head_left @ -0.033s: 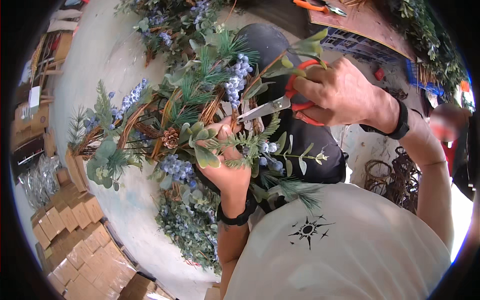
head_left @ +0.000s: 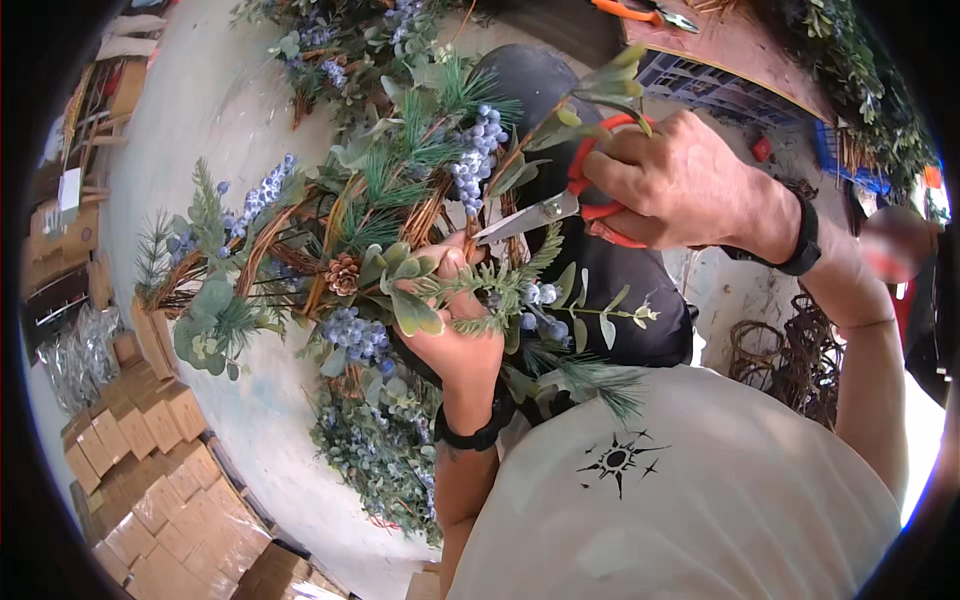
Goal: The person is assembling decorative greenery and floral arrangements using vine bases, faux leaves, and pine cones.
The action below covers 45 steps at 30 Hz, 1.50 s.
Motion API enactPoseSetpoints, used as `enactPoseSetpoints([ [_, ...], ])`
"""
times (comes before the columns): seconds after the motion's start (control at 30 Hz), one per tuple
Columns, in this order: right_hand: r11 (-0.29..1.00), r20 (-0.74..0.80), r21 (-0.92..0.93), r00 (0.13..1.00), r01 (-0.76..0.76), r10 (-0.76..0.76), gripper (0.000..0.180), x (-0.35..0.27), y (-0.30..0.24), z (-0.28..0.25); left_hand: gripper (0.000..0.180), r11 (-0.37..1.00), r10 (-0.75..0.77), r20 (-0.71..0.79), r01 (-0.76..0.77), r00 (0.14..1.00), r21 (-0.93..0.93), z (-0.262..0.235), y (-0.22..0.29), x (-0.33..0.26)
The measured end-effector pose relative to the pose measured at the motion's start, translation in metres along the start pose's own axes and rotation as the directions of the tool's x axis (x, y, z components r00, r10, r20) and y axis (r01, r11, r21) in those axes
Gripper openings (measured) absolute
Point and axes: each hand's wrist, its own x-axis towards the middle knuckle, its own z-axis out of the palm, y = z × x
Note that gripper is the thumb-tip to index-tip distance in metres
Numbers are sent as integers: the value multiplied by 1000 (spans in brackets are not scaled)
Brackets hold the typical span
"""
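Note:
My right hand [head_left: 665,185] is closed round the red handles of a pair of scissors [head_left: 530,219]. Their blades point left and touch the twig wreath [head_left: 262,248] beside my left fingertips. My left hand [head_left: 455,335] pinches the wreath there, its fingers partly covered by leaves. Pine sprigs [head_left: 385,190], a pine cone [head_left: 342,278] and blue berry clusters [head_left: 357,335] sit among the twigs. A leafy stem [head_left: 535,135] rises from near the blades toward my right hand. Whether the blades have a twig between them is hard to make out.
More berry greenery lies beyond the wreath [head_left: 335,70] and below it [head_left: 375,450]. Orange-handled pliers [head_left: 650,14] rest on a board [head_left: 720,60] at the far right. Bare twig rings [head_left: 790,350] lie at right, near another person [head_left: 890,250]. Cardboard boxes [head_left: 170,520] are stacked at lower left.

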Motion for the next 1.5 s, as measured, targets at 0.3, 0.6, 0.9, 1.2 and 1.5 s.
enactPoseSetpoints([
  [0.3, 954, 60, -201, 975, 220, -213, 31, 27, 7, -2, 21, 999, 21, 42, -22, 999, 28, -5, 1, -1],
  [0.6, 843, 74, -380, 921, 381, -383, 23, 41, 7, -16, 22, 1000, 13, 20, -13, 1000, -9, 1, 1, 0],
  [0.9, 718, 179, -458, 846, 524, -503, 23, 48, 24, -23, 14, 980, 76, 39, -81, 996, 181, 0, 0, -2],
  [1.2, 940, -159, 156, 947, 302, -278, 58, 106, 6, -77, 24, 928, 238, 19, -233, 971, 290, 5, -19, -15],
  [1.5, 830, 161, 10, 819, 557, -552, 49, 212, 1, -16, 37, 896, 213, 98, -234, 972, 377, -2, -23, -28],
])
